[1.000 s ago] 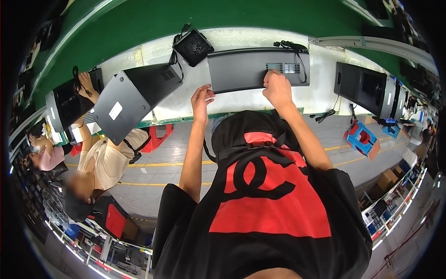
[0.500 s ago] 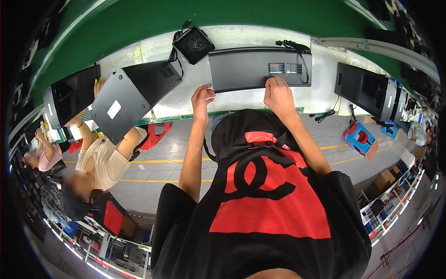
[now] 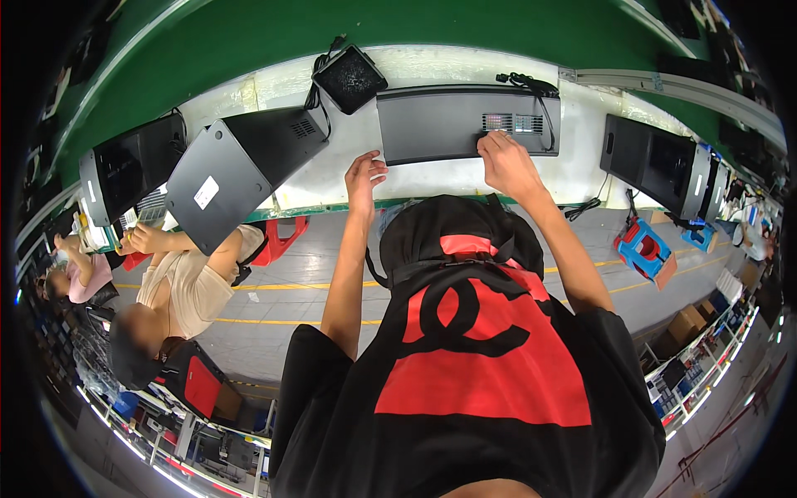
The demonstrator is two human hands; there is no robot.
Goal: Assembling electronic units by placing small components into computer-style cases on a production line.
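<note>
A long dark grey casing (image 3: 436, 124) lies crosswise on the white worktop in front of me, with two slotted vents towards its right end. My right hand (image 3: 508, 166) is over its near edge, fingertips bunched in a pinch just below the left vent (image 3: 497, 121). Whatever those fingertips hold, if anything, is hidden. My left hand (image 3: 364, 178) hovers by the casing's near left corner, its fingers loosely bent and apart, with nothing in them. A black cable (image 3: 531, 83) lies bundled along the casing's far right edge, one strand running down over its right end.
A square black box (image 3: 350, 80) with a cable sits beyond the casing's left end. Further left stands a dark grey machine with a broad flat base (image 3: 220, 187), near a seated co-worker (image 3: 195, 278). Another black device (image 3: 647, 153) is on the right; a blue-red stool (image 3: 645, 251) stands below.
My right hand has shifted slightly right and up along the casing, still pinched. My left hand keeps its pose. The co-worker's raised hand has come down from behind the flat-based machine.
</note>
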